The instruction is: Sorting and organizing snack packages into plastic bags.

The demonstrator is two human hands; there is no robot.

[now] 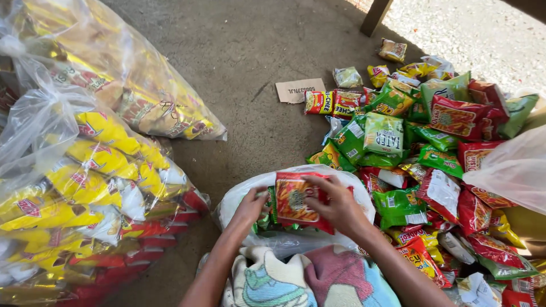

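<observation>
Gripping one red snack packet [296, 202] together, left hand [249, 207] and right hand [336, 206] curl closed over it.

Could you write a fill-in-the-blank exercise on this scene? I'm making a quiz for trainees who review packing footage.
1. The right hand and the left hand hold a snack packet whose main colour is ____.
2. That packet is held over a white plastic ____.
3. The loose snack packets lie spread on the floor on the person's ____ side.
4. The flat scrap lying on the floor beyond the pile is made of ____.

Missing words: red; bag; right; cardboard
</observation>
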